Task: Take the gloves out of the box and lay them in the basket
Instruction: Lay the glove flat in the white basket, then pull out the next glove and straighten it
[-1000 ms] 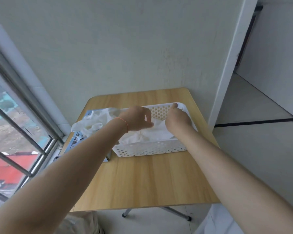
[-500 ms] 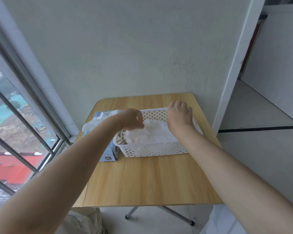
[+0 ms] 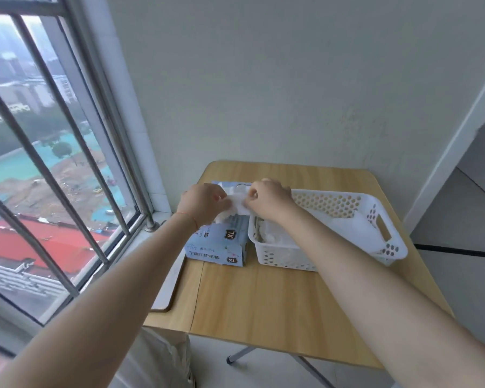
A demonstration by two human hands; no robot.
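A white glove (image 3: pixel 240 204) is pinched between both hands above the box (image 3: pixel 217 245), at its far end. The left hand (image 3: pixel 203 204) is curled, with fingertips and thumb closed on the glove's left edge; the right hand (image 3: pixel 268 196) is likewise curled, pinching the right edge. The glove seems to be partly out of the box opening, though the opening itself is hidden behind the hands and this cannot be confirmed. More white material is bunched under the left hand on top of the box.

The box, pale blue and marked XL, lies flat on the table (image 3: pixel 263 298), just beside the left wall of the basket (image 3: pixel 387 247). Several gloves (image 3: pixel 275 236) are already laid in the basket, heaped mostly towards its left end, with a flatter white sheet further right.

The step in hand is judged to be the drawing of a further glove from the box; the task looks partly done. The next move would call for the glove to be pulled fully free, preferably without the neighbouring ones being dragged out, then carried a short way right over the basket rim and spread flat on the pile before it is let go.
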